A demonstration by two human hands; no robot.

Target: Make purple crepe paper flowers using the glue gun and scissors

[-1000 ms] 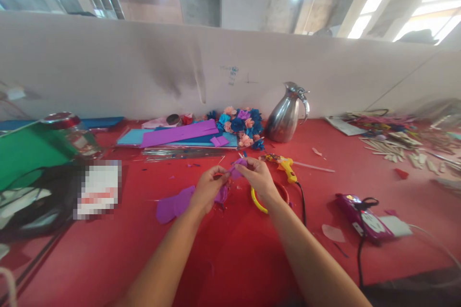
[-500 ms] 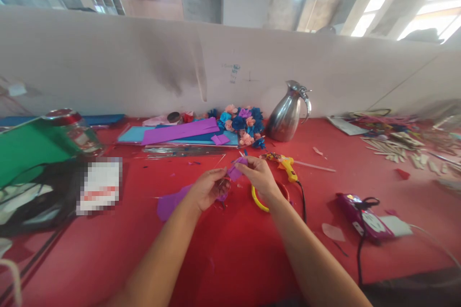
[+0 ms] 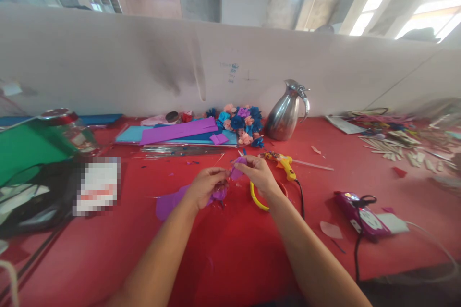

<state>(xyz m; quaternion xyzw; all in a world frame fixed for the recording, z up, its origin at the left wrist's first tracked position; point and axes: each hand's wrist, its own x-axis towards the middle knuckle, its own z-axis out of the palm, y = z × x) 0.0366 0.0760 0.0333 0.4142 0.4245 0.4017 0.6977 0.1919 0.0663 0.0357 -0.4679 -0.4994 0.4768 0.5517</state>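
A small piece of purple crepe paper [image 3: 236,171] is pinched in the fingers of my right hand [image 3: 258,173], above the middle of the red table. Close to that paper's left edge, my left hand [image 3: 204,187] has its thumb and fingertips pressed together; what they grip is too small to make out. Under and behind my left hand lies more purple crepe paper [image 3: 169,205], with a gathered bit [image 3: 219,194] showing below the fingers. Beneath my right wrist rests a yellow ring [image 3: 256,200], like a tape roll, partly covered by the hand.
A yellow glue gun [image 3: 287,167] lies beyond my right hand, its black cord running toward me. Farther back are folded paper sheets [image 3: 180,130], a bunch of paper flowers [image 3: 243,124] and a steel jug [image 3: 286,112]. A purple device [image 3: 362,215] with cables sits at right.
My left hand has shifted slightly and its fingers have drawn closer together at the paper's left edge. The right hand keeps its pinch on the paper. The view has moved a little.
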